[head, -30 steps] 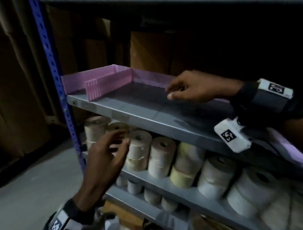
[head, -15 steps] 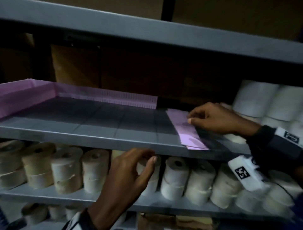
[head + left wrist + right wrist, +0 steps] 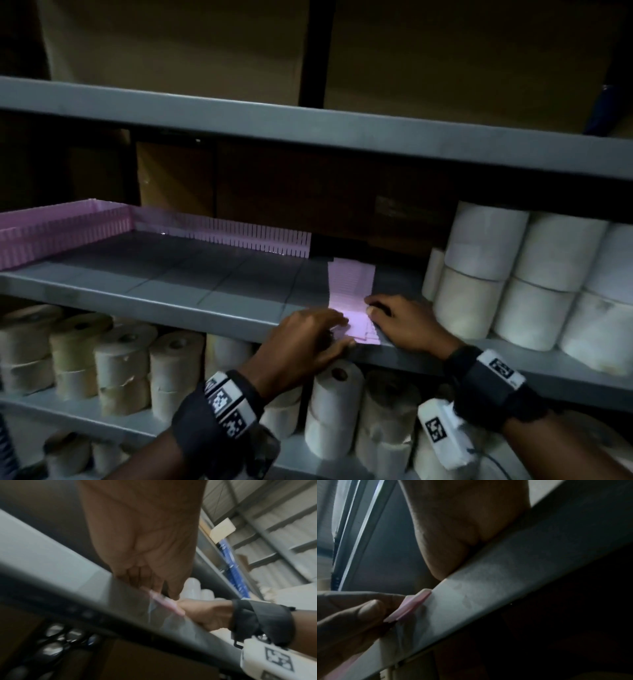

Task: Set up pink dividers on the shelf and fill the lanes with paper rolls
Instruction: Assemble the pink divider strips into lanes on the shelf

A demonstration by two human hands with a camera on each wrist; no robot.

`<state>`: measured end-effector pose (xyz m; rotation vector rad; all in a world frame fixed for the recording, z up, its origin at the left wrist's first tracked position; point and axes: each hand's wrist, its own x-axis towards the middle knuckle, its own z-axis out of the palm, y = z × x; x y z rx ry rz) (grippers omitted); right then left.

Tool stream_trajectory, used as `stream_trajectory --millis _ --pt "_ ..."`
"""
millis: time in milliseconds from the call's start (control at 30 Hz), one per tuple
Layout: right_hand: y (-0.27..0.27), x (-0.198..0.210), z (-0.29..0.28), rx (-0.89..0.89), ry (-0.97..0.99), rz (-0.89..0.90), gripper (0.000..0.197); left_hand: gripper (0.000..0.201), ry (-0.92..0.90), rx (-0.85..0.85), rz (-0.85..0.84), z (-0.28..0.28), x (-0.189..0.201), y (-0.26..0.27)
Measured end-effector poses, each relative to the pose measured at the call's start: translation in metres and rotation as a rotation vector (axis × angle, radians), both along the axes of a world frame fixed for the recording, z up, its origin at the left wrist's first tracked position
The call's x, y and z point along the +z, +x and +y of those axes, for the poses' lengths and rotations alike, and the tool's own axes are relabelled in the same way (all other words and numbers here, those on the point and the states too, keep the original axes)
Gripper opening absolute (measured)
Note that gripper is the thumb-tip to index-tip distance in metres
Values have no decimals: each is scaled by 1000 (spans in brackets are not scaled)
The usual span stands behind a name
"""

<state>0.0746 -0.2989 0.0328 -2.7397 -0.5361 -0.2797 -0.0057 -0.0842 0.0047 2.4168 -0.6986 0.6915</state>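
Observation:
A flat stack of pink dividers lies front to back on the grey shelf, its near end jutting over the front lip. My left hand pinches that near end, fingers on top and thumb below. My right hand grips the stack's right edge with bent fingertips, its heel on the shelf lip. One pink divider stands upright along the shelf's left side and another along the back. White paper rolls are stacked at the shelf's right end.
An upper shelf hangs close above with brown cartons on it. The lower shelf is packed with paper rolls, more below. The grey shelf floor between the left divider and the flat stack is bare. A blue upright shows in the left wrist view.
The view swung right along the shelf. My left hand rose from the lower rolls and took the stack's near end. My right hand slid forward along the stack to the front lip.

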Motion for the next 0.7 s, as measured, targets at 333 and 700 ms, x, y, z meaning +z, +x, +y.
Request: stream_trajectory --millis 333,700 --pt "6 -15 -7 42 323 -64 24 33 -86 -37 -189 2 3 -13" --pt "10 9 7 -184 479 -92 56 13 -311 224 -677 80 26 -28"
